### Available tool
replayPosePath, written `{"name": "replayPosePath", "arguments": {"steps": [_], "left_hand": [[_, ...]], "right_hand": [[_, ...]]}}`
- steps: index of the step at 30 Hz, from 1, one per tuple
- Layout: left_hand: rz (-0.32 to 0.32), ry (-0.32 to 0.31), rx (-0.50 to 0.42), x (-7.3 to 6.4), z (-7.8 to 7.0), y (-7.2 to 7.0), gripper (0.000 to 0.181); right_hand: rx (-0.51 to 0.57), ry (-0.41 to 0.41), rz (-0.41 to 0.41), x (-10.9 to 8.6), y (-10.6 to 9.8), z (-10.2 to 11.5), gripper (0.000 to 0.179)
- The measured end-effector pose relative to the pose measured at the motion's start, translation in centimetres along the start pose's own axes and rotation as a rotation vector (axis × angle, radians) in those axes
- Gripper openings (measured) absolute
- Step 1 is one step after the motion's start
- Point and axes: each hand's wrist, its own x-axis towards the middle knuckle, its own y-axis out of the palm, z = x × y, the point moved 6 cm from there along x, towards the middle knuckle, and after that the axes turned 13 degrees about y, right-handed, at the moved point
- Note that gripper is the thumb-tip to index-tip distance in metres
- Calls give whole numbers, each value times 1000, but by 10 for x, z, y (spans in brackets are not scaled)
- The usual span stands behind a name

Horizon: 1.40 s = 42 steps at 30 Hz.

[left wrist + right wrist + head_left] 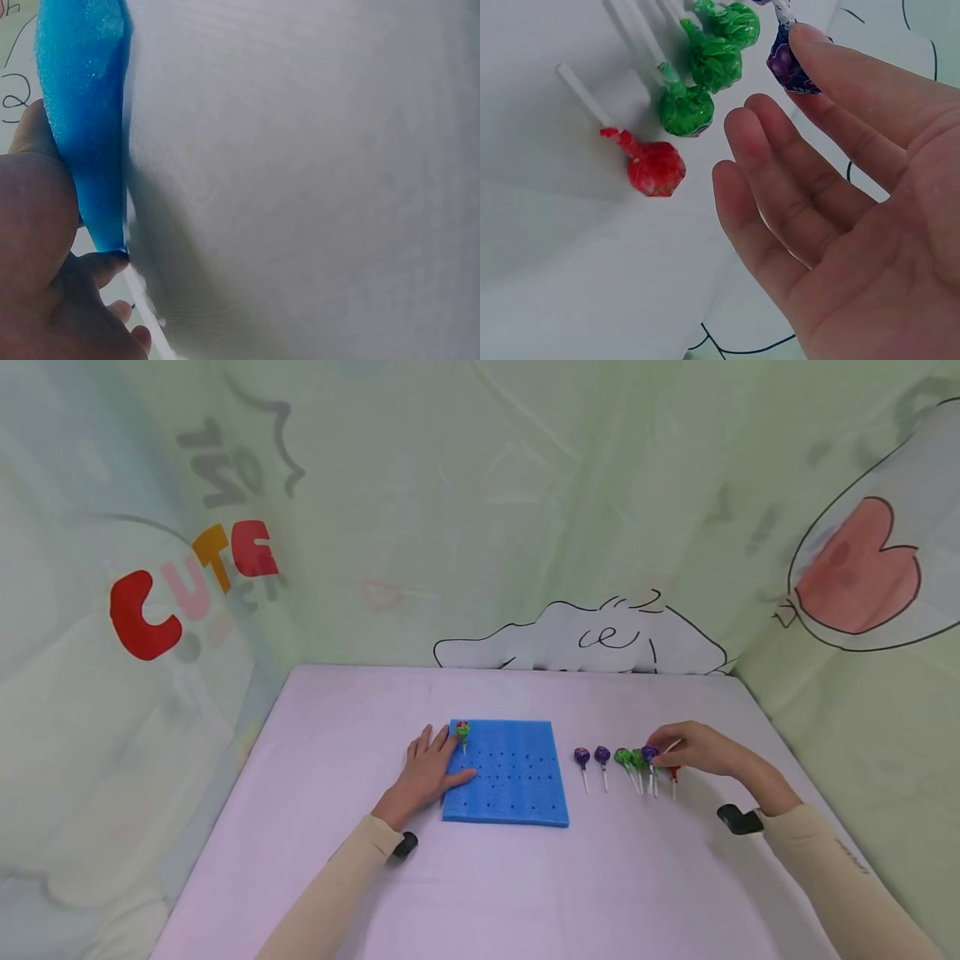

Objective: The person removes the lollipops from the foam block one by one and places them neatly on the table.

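Observation:
My right hand (693,748) pinches a purple-wrapped lollipop (786,64) by its head, between thumb and index finger; the other fingers stay loosely extended. Below it on the table are a red lollipop (656,169) and several green lollipops (686,111). Farther left, two more purple lollipops (602,757) lie with their sticks toward me. A blue foam board (517,789) with rows of small holes lies flat. One green lollipop (462,729) stands at its far left corner. My left hand (427,772) rests along the board's left edge, fingers spread, thumb over the top.
A pale pink cloth covers the table (480,893). Printed curtains (450,510) hang behind it and on both sides. Dark wrist cameras (738,819) sit at both sleeve cuffs.

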Motion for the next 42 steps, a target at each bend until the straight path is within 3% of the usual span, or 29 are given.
{"name": "replayPosePath", "arguments": {"steps": [14, 29, 42], "left_hand": [[-1, -2, -11, -1, -1, 0, 82], [-9, 16, 6, 0, 1, 1, 82], [-8, 1, 4, -1, 0, 0, 81]], "right_hand": [[-93, 39, -51, -5, -12, -31, 27], [-188, 211, 9, -1, -19, -71, 26], [-219, 227, 38, 13, -11, -77, 23]]}}
